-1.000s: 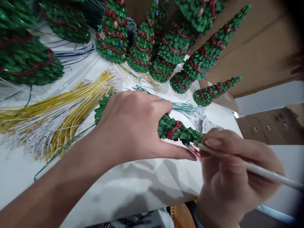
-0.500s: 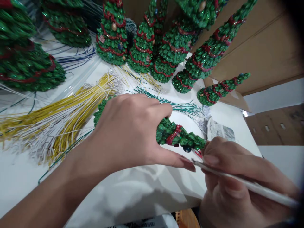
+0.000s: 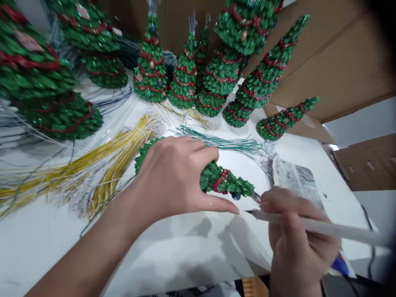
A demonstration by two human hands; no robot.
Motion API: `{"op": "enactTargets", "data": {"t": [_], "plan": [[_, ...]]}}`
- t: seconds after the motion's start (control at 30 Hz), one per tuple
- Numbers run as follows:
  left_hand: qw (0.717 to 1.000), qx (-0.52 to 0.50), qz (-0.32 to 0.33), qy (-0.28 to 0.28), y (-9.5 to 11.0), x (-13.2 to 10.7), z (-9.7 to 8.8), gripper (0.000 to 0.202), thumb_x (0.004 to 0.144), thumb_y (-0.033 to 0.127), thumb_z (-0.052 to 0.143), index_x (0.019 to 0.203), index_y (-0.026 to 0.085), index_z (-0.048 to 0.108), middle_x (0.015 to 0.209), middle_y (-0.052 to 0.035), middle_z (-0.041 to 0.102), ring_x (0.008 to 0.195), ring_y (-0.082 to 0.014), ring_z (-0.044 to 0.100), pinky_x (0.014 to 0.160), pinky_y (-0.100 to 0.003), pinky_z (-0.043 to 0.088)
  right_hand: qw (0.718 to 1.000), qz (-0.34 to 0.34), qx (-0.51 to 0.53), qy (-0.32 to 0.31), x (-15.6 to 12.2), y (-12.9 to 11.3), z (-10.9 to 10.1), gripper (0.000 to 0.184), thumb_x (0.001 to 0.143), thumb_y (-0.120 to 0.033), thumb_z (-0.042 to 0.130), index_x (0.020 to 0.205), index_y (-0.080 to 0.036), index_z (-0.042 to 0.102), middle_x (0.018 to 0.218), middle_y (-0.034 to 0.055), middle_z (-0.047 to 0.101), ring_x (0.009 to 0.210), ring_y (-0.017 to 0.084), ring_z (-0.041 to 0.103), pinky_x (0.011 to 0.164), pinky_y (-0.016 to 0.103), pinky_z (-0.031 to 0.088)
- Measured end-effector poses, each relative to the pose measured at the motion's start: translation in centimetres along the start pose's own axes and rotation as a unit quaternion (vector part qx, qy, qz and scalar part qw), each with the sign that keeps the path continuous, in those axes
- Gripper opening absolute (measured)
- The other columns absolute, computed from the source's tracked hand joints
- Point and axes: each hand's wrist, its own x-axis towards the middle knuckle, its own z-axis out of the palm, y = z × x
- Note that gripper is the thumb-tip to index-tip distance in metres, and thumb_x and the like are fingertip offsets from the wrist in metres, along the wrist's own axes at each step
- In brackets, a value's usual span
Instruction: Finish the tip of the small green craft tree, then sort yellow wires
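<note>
My left hand (image 3: 176,177) is wrapped over a small green Christmas tree figurine (image 3: 213,177) with red garland, lying tilted with its tip to the right. The hand hides most of its middle; the base shows at the left. A slim white pen-like tool (image 3: 297,225) with a dark pointed tip is gripped in my right hand (image 3: 297,231). Its point is just off my left thumb, below the tree's tip. Between the tree's tip and my right fingers shows a small clear and red piece (image 3: 256,198), too small to name.
Several larger decorated tree figurines (image 3: 151,78) stand along the back and left. Bundles of yellow and white wires (image 3: 123,148) and green wires (image 3: 222,142) lie on the white table (image 3: 173,247). Folded newspaper (image 3: 297,177) is at the right, cardboard (image 3: 340,53) behind.
My right fingers have drawn slightly away from the tree's tip, opening a small gap. The tool has turned closer to level. The view has shifted, showing more of the back trees.
</note>
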Motion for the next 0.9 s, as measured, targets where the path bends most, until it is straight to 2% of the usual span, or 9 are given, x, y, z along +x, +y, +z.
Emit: {"op": "enactTargets", "data": {"t": [0.07,0.13,0.2,0.27,0.33,0.47,0.63,0.83,0.9], "plan": [[0.999,0.026,0.033,-0.025,0.5,-0.1,0.3,0.056,0.068,0.072,0.066,0.087,0.019,0.066,0.078,-0.0037,0.069,0.079,-0.0255,0.064,0.068,-0.036,0.041,0.998,0.049,-0.033,0.007,-0.5,1.1,-0.4,0.032,0.096,-0.034,0.043,0.069,-0.02,0.054,0.068,0.0009,0.053,0.066,0.015,0.054,0.061,0.028,0.044],[0.996,0.057,0.064,-0.041,1.1,-0.3,0.9,0.053,0.069,0.07,0.066,0.087,0.02,0.066,0.079,-0.0032,0.07,0.081,-0.0273,0.065,0.071,-0.039,0.041,0.987,0.111,-0.106,-0.04,-1.0,2.2,-0.8,0.032,0.098,-0.035,0.04,0.071,-0.02,0.051,0.067,-0.0006,0.053,0.062,0.013,0.053,0.057,0.024,0.042],[0.991,0.078,0.095,-0.055,1.8,-0.5,1.6,0.052,0.069,0.07,0.067,0.081,0.019,0.064,0.078,-0.0042,0.069,0.08,-0.0279,0.065,0.071,-0.039,0.041,0.982,0.116,-0.124,-0.075,-1.7,3.1,-1.2,0.031,0.093,-0.034,0.05,0.065,-0.021,0.049,0.053,-0.0042,0.047,0.046,0.011,0.044,0.045,0.022,0.033],[0.989,0.086,0.104,-0.068,2.2,-0.5,2.2,0.053,0.069,0.07,0.067,0.08,0.018,0.065,0.077,-0.0053,0.07,0.08,-0.0281,0.066,0.073,-0.04,0.042,0.979,0.107,-0.133,-0.11,-2.5,4.0,-1.5,0.025,0.088,-0.034,0.056,0.067,-0.021,0.054,0.05,-0.004,0.053,0.042,0.012,0.048,0.043,0.023,0.034],[0.993,0.073,0.082,-0.053,2.5,-0.5,2.5,0.053,0.07,0.071,0.065,0.079,0.018,0.067,0.075,-0.0059,0.07,0.08,-0.028,0.066,0.076,-0.042,0.043,0.963,0.112,-0.181,-0.166,-3.5,5.1,-1.7,0.021,0.089,-0.04,0.053,0.086,-0.022,0.062,0.058,-0.0008,0.063,0.046,0.017,0.058,0.045,0.025,0.04],[1.0,-0.013,-0.004,0.002,2.7,0.0,2.3,0.055,0.065,0.074,0.066,0.08,0.021,0.07,0.076,-0.0068,0.072,0.079,-0.0284,0.065,0.079,-0.046,0.043,0.926,0.162,-0.266,-0.215,-5.2,7.8,-2.1,0.037,0.091,-0.054,0.043,0.102,-0.024,0.061,0.088,0.0064,0.075,0.075,0.025,0.073,0.061,0.033,0.053],[0.971,-0.193,-0.132,0.046,3.0,0.8,1.9,0.052,0.053,0.066,0.079,0.079,0.022,0.071,0.077,-0.005,0.071,0.076,-0.0256,0.063,0.075,-0.041,0.046,0.922,0.143,-0.327,-0.149,-5.5,10.1,-2.4,0.041,0.091,-0.054,0.036,0.103,-0.025,0.063,0.104,0.0077,0.073,0.085,0.028,0.072,0.07,0.043,0.057],[0.926,-0.328,-0.172,0.077,2.0,1.4,3.5,0.048,0.059,0.061,0.077,0.081,0.019,0.067,0.072,-0.0018,0.069,0.069,-0.0211,0.065,0.066,-0.033,0.052,0.967,0.08,-0.237,-0.047,-4.3,9.1,-2.5,0.047,0.085,-0.064,0.047,0.089,-0.023,0.071,0.098,0.0099,0.071,0.092,0.031,0.065,0.082,0.047,0.052],[0.908,-0.369,-0.175,0.091,1.5,1.5,4.0,0.049,0.061,0.063,0.076,0.08,0.019,0.067,0.072,-0.0021,0.069,0.069,-0.0216,0.065,0.066,-0.033,0.052,0.977,0.087,-0.194,-0.01,-4.0,8.4,-2.4,0.049,0.086,-0.064,0.046,0.074,-0.022,0.068,0.082,0.0082,0.069,0.081,0.027,0.065,0.074,0.04,0.052]]}}
